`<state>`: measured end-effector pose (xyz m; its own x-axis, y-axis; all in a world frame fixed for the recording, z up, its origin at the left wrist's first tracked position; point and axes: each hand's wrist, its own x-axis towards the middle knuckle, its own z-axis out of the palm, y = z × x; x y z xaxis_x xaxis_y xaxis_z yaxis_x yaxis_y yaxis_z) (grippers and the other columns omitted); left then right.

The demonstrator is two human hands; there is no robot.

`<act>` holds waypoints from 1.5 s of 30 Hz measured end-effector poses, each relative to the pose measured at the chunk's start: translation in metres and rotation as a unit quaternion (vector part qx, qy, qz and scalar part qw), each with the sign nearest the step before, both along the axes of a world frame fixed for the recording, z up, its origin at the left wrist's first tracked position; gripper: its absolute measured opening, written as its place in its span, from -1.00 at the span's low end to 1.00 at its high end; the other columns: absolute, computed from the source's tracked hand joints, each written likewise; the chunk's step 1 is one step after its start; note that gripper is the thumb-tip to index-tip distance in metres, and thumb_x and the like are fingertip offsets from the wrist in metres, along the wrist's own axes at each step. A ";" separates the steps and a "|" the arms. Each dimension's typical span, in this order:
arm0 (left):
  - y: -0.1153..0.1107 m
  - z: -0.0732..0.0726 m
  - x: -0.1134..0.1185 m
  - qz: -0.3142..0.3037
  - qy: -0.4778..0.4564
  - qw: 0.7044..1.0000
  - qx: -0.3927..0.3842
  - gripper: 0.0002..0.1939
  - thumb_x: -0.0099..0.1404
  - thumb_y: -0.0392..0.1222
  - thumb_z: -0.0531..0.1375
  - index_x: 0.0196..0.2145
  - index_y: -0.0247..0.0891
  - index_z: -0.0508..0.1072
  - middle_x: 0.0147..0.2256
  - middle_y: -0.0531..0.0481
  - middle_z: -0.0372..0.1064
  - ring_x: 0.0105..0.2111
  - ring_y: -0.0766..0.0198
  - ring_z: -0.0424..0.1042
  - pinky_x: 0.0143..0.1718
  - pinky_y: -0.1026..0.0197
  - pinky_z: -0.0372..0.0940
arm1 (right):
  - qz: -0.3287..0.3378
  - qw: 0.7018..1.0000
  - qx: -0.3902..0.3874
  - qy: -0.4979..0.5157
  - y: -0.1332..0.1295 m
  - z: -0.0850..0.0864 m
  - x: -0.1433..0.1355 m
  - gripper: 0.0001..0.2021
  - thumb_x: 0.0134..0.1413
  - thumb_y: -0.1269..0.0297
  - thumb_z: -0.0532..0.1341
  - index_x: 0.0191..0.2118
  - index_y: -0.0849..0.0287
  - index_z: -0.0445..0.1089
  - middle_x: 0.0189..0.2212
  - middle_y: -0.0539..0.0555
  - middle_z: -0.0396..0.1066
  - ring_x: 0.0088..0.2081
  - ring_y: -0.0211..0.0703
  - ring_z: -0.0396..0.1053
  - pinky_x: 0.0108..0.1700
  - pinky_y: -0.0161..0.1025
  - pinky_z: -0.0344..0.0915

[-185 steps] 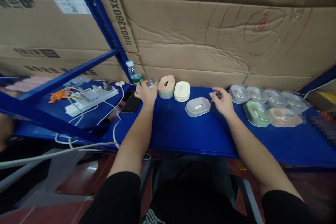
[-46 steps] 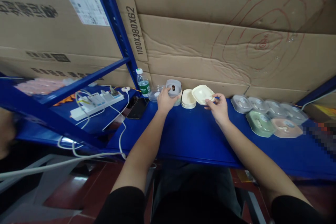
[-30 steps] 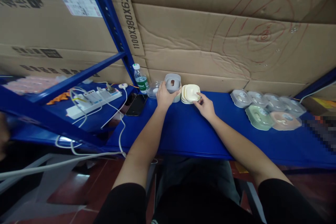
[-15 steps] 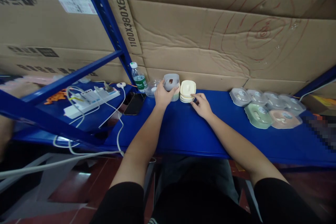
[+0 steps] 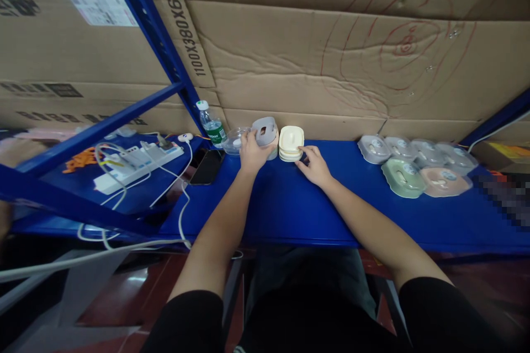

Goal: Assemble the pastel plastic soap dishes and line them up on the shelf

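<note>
My left hand (image 5: 253, 153) is closed around a grey square plastic piece (image 5: 265, 127) with a small dark opening, tilted over a pinkish-and-grey stack (image 5: 272, 149) of similar pieces. To its right stands a stack of cream square plastic lids (image 5: 291, 138). My right hand (image 5: 315, 166) has its thumb and index finger at the right edge of this stack, pinching near the upper lid. The exact grip there is small and partly hidden. Just left of my left hand, clear plastic covers (image 5: 236, 140) lie on the blue table (image 5: 298, 204).
A water bottle (image 5: 211, 126) and a dark phone (image 5: 207, 166) are at the left. Beyond the blue post lie a white power strip (image 5: 138, 168), cables and orange pieces (image 5: 80, 160). At right are several clear-lidded boxes, including a green one (image 5: 402, 178). Cardboard (image 5: 269, 66) stands behind.
The grey piece in my left hand has tilted more and shifted slightly left, showing more of the pinkish piece beneath. My right hand stays at the cream stack. The whole view has shifted a little.
</note>
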<state>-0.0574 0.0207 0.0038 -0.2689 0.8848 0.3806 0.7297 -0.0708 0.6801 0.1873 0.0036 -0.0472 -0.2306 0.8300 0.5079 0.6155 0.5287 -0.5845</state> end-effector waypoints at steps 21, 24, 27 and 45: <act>-0.014 0.009 0.007 0.025 0.094 0.992 0.082 -0.19 0.17 -0.06 0.44 0.31 -0.23 0.30 0.43 -0.42 0.05 0.44 -0.30 0.09 0.41 -0.30 0.07 | 0.028 1.000 -0.003 -0.010 0.004 -0.005 0.006 -0.29 0.26 0.13 0.23 0.47 0.16 0.15 0.43 0.31 0.24 0.44 0.18 0.20 0.45 0.24 0.13; -0.018 0.015 0.010 -0.009 0.115 0.985 0.124 -0.34 0.27 -0.02 0.38 0.26 -0.21 0.37 0.41 -0.35 0.11 0.40 -0.24 0.15 0.40 -0.24 0.10 | 0.026 0.999 -0.013 -0.016 0.005 -0.006 0.006 -0.29 0.27 0.16 0.21 0.49 0.14 0.13 0.44 0.29 0.23 0.45 0.18 0.19 0.45 0.27 0.13; -0.023 0.021 0.015 -0.066 0.136 0.977 0.151 -0.54 0.38 0.00 0.28 0.16 -0.21 0.47 0.30 -0.28 0.33 0.32 -0.15 0.28 0.37 -0.19 0.17 | 0.022 1.000 -0.016 -0.009 0.006 -0.008 0.006 -0.29 0.29 0.17 0.17 0.50 0.22 0.10 0.45 0.34 0.19 0.46 0.19 0.17 0.46 0.28 0.10; -0.034 -0.001 0.051 -0.281 0.267 0.922 0.013 -0.59 0.43 -0.14 0.26 0.21 -0.13 0.49 0.17 -0.13 0.46 0.11 0.00 0.52 0.08 0.05 0.46 | -0.041 0.999 -0.023 0.025 0.010 -0.010 0.017 -0.29 0.26 0.15 0.22 0.47 0.17 0.13 0.38 0.37 0.28 0.38 0.26 0.28 0.38 0.34 0.22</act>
